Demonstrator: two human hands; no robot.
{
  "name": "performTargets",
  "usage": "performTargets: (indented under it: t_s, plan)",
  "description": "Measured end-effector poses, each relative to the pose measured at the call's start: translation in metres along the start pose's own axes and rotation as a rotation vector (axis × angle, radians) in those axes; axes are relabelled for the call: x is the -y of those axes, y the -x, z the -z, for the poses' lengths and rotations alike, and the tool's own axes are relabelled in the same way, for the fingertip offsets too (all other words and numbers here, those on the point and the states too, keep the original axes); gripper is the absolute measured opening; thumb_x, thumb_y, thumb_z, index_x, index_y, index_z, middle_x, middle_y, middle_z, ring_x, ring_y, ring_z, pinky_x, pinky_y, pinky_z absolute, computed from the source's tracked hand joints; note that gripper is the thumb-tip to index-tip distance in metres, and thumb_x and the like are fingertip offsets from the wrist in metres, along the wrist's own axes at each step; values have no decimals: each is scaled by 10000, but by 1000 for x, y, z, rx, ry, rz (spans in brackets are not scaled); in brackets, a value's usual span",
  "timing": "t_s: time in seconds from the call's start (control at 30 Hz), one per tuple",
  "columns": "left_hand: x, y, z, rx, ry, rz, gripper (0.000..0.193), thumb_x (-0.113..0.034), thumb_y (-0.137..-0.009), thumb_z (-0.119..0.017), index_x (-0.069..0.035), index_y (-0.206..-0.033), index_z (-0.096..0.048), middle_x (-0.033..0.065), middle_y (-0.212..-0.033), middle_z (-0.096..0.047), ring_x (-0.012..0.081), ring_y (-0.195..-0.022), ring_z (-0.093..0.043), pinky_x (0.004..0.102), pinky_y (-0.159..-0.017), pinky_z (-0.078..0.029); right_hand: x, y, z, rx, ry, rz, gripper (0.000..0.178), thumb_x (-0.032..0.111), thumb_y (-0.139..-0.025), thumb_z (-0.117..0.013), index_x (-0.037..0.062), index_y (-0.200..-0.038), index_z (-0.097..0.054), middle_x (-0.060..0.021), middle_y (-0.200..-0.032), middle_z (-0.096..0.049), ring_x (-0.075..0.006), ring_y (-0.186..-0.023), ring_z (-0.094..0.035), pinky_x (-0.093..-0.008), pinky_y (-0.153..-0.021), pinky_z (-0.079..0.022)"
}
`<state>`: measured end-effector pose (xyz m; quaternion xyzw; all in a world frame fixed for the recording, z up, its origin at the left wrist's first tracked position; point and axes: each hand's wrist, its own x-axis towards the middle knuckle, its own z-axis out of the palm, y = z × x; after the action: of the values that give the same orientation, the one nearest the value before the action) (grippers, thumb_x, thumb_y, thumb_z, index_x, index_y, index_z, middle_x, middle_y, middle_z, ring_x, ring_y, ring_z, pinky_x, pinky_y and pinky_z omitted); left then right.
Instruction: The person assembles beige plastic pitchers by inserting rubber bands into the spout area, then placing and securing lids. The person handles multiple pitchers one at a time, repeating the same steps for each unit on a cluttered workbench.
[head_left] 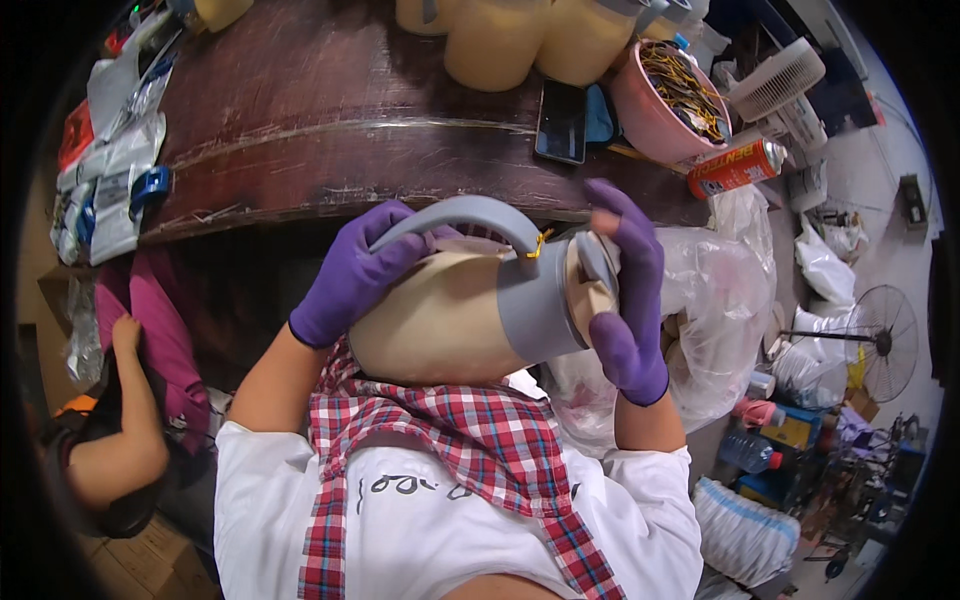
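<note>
A cream thermos jug (430, 320) with a grey collar and grey curved handle lies on its side in front of my chest, its top toward the right. A small yellow tie is knotted at the handle's upper end. My left hand (370, 265), in a purple glove, is closed around the lower end of the handle and rests against the body. My right hand (635, 290), gloved the same, curves around the lid (592, 285), with the thumb at its near edge and the fingers at the far side. A bare fingertip shows at the right glove. The palm side is partly hidden.
Several similar jugs (495, 45) stand on the dark red table (300, 110). A phone (561, 122), a pink basin (655, 120) of yellow ties and an orange spray can (738, 168) sit right. Clear plastic bags (715, 310) hang below. At left is another person's arm (130, 420).
</note>
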<state>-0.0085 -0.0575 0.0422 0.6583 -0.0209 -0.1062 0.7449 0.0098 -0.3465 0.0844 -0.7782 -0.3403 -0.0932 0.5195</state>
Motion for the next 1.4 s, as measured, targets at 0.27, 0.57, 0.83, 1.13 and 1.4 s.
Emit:
performTargets:
  t_s: [0.27,0.57,0.83,1.13,1.4]
  plan:
    - [5,18,-15,-104,-231,-411,353,-385,-889,-757,-71,-987,-630,41,-1055,-695,195,-1064,-644,354,-982,-480,-30,6,-29,-20,-375,-314,654,455,-1026,-407,4,-1496,-366,-202,-1459,-465,-316,-1335,-473,-426,-1137,-346]
    - [-28,19,11,18,-397,-332,396,-105,-624,-882,-37,-964,-691,82,-1068,-731,290,-1136,-652,431,-1057,-465,-44,-11,-37,24,15,226,592,312,-1032,-414,3,-1527,-314,-207,-1554,-371,-352,-1412,-399,-457,-1179,-280]
    - [-20,20,30,43,-620,-380,328,-161,-719,-875,-36,-934,-661,96,-1054,-722,249,-1035,-688,375,-985,-510,-71,16,-98,-88,-580,-535,581,381,-1025,-539,12,-1462,-438,-198,-1461,-494,-271,-1343,-512,-358,-1090,-416]
    - [-34,36,-5,-44,-1157,-732,362,-349,-766,-824,-94,-970,-668,80,-958,-692,244,-982,-679,467,-1057,-469,-81,-2,-111,74,-334,-694,511,372,-1091,-334,-14,-1374,-514,-229,-1371,-557,-327,-1301,-520,-374,-1099,-379]
    - [-16,61,38,-249,-53,84,266,-178,-850,-804,-24,-1004,-652,27,-930,-700,94,-920,-634,281,-859,-518,-19,-30,-69,191,-271,219,396,204,-1008,-420,-54,-1263,-579,-232,-1313,-592,-347,-1177,-580,-419,-1032,-434]
